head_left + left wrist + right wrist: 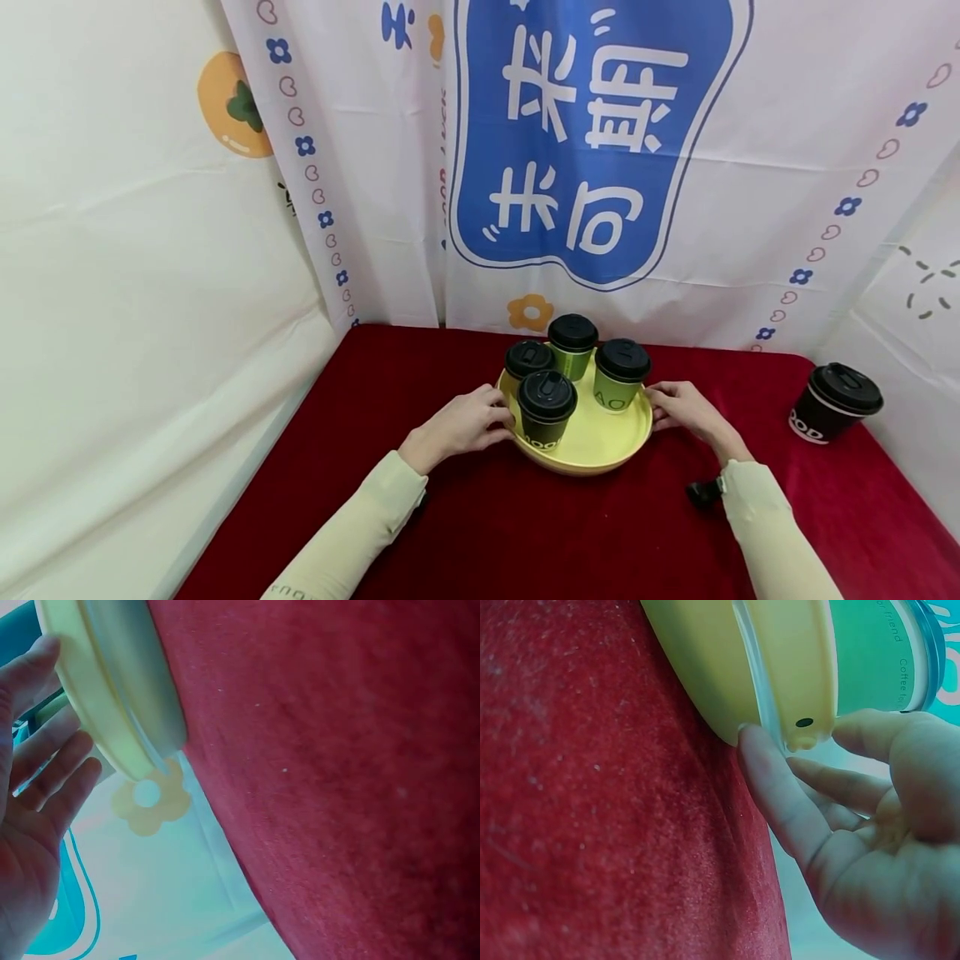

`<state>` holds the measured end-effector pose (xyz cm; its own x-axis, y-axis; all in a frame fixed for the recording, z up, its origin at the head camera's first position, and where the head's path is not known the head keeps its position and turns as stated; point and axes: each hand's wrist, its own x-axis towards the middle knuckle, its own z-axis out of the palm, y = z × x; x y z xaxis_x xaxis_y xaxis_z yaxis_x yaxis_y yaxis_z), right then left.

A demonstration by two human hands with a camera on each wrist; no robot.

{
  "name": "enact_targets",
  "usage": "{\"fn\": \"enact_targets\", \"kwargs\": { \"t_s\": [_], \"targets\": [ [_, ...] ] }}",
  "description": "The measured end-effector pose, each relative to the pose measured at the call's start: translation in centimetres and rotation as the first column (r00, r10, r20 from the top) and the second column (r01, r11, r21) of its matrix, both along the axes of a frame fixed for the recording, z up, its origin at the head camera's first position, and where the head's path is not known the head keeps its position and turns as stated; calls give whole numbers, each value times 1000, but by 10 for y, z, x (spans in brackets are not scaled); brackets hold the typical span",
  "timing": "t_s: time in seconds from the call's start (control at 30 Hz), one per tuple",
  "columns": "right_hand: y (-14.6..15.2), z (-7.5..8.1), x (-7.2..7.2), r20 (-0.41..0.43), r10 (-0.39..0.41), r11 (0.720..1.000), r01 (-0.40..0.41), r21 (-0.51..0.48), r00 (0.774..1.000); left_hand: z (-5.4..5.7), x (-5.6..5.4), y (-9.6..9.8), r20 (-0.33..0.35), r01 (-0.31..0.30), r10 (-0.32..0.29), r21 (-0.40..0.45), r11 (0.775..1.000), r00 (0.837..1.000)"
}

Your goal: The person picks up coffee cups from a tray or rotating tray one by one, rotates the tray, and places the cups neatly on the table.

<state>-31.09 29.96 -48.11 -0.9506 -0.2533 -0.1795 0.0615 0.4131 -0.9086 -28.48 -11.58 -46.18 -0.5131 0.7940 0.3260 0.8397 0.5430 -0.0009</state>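
Note:
A round yellow tray [592,437] with a raised rim is on the red cloth, bearing several lidded paper coffee cups. A dark cup [546,410] stands at its front left, another lidded cup [528,360] close behind. Green cups stand at the back [573,346] and right [621,373]. My left hand [471,421] is at the tray's left edge, its fingers [69,776] fairly straight and spread along the rim. At the right edge, my right hand [686,410] pinches the rim, thumb at its top and a finger [776,787] lower on the outer wall.
Tilted, a black lidded cup [834,402] is by itself on the far right of the red tablecloth [420,367]. Behind the table hangs a white printed curtain [390,208] with a blue sign. White fabric [150,292] also borders the left side.

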Motion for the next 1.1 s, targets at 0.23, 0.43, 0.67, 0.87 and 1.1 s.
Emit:
{"fn": "enact_targets", "kwargs": {
  "t_s": [0.23, 0.43, 0.67, 0.87, 1.1],
  "targets": [
    [0, -1, -2, 9, 0, 1000, 0, -6, 1000, 0, -5, -2, -14, -11, 11, 1, 1000, 1000],
    [-1, -1, -1, 4, 2, 1000, -2, -9, 1000, 2, -7, -3, 11, -26, 26, -21, 999, 1000],
    [-1, -2, 2, 4, -9, 999, 9, -39, 1000, 0, -15, -5, 28, -37, 38, -37, 999, 999],
    [1, -5, 1, 4, -22, 997, 22, -74, 1000, 3, -23, -6, 66, -52, 56, -65, 997, 996],
    [0, -3, 1, 10, -23, 996, 24, -88, 1000, 5, -29, -7, 123, -55, 64, -74, 996, 990]
  ]
}}
